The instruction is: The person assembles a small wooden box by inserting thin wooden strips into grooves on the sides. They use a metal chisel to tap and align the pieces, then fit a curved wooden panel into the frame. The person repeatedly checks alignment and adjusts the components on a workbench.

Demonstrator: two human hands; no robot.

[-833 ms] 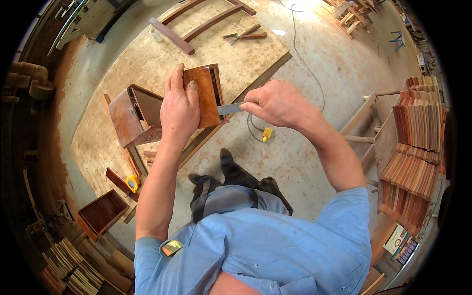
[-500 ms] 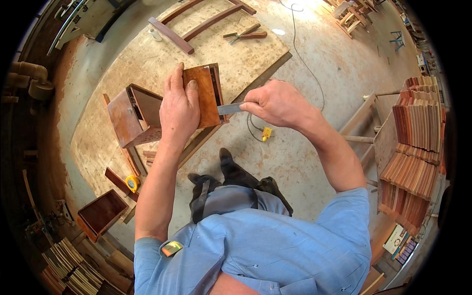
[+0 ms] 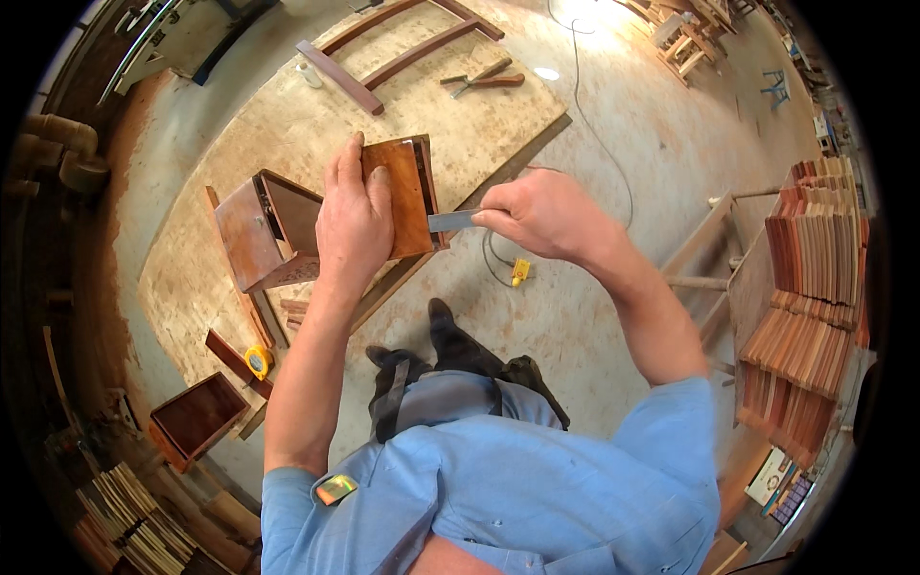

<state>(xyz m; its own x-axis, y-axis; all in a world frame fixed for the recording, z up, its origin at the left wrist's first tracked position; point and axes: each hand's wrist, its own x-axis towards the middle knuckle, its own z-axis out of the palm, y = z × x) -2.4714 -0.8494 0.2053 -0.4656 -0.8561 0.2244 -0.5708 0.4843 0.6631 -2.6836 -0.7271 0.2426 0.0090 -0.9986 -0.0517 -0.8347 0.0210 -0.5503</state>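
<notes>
My left hand (image 3: 353,213) grips a small varnished reddish-brown wooden drawer (image 3: 401,206), fingers along its far left side and thumb on its flat face. My right hand (image 3: 537,213) is closed round a flat grey metal blade (image 3: 452,221), like a file or chisel; its handle is hidden in the fist. The blade's tip meets the drawer's near right edge, beside a dark gap along that side. Left of my left hand, an open-fronted wooden cabinet (image 3: 251,244) stands on the workbench (image 3: 489,120).
A wooden frame (image 3: 340,77) and pincers (image 3: 484,79) lie on the bench's far part. A yellow tape measure (image 3: 258,361) and another open drawer (image 3: 199,419) are at lower left. A cable with a yellow connector (image 3: 520,271) crosses the floor. Stacked wood strips (image 3: 810,249) stand right.
The whole view has shifted slightly, with the scene a little lower in it. Both hands keep their hold, and the blade stays at the drawer's edge.
</notes>
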